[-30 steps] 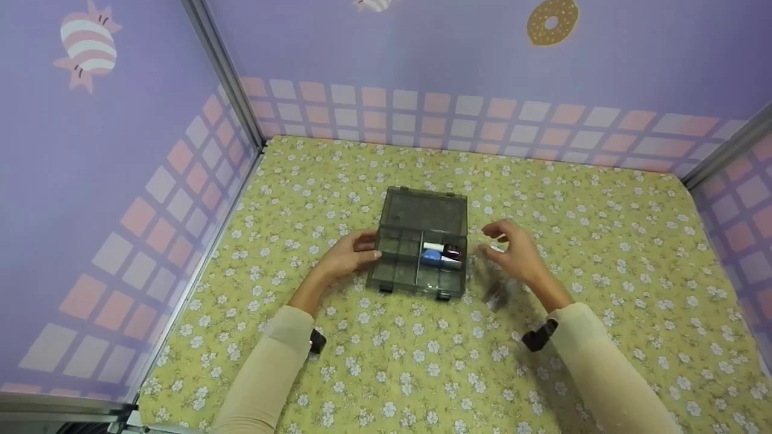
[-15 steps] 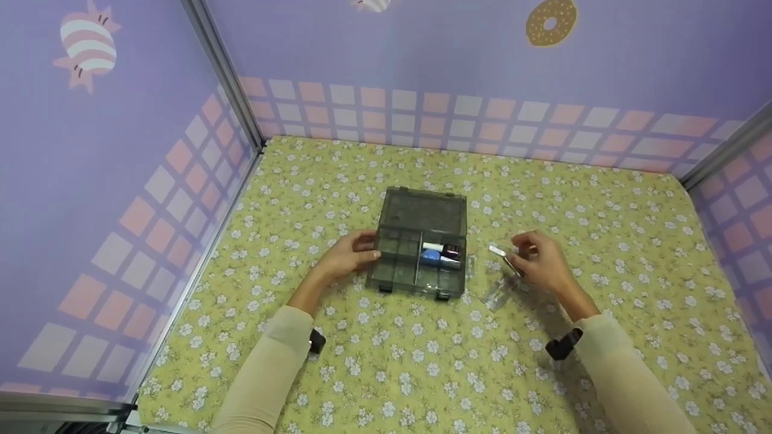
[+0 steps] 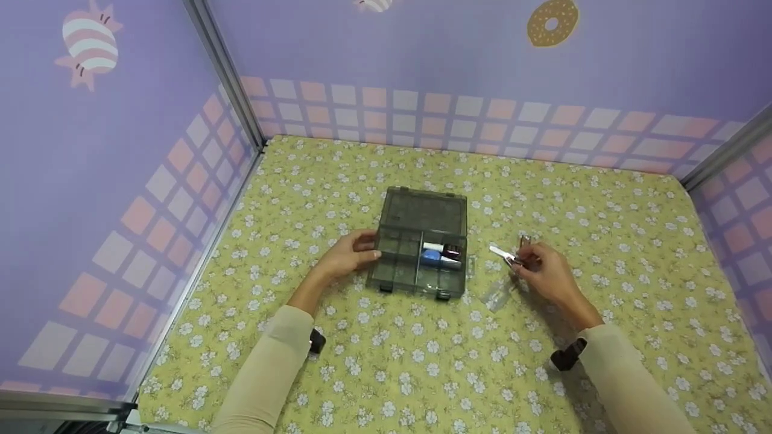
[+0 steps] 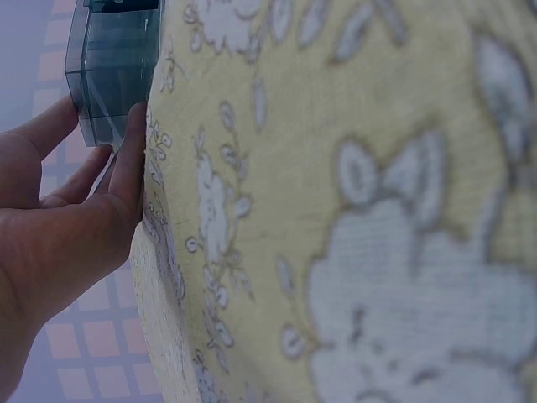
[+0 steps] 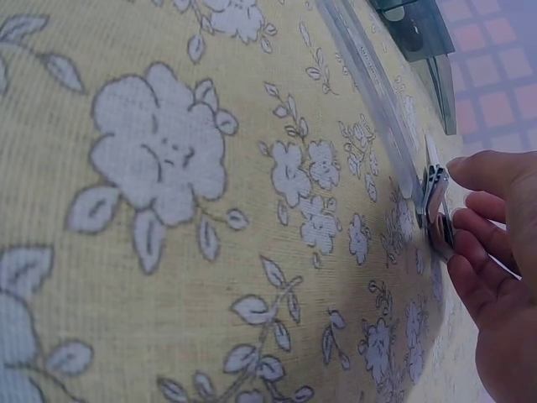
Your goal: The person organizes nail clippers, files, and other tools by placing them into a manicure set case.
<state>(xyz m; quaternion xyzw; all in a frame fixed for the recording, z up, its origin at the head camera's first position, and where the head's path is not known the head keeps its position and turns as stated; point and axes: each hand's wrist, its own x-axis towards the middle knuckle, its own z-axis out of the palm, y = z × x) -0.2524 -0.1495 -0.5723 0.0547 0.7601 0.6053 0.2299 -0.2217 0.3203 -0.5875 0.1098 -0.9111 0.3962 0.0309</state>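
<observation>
A smoky grey compartment box lies with its lid laid back, away from the person. In its right half are a small dark-red bottle with a white cap and a blue item with a paler end. My left hand grips the box's left edge, its thumb at the rim; the left wrist view shows fingers at the box's side. To the right, my right hand pinches a shiny metal nail clipper close to the cloth. A slim silver piece points left from the fingers.
Clear plastic pieces lie on the flowered cloth, one near the right hand and a small one by the box's right side. Purple patterned walls enclose the table's back and sides.
My right hand has moved right and slightly nearer from beside the box, and now has the metal clipper in its fingers. The left hand and box have stayed put.
</observation>
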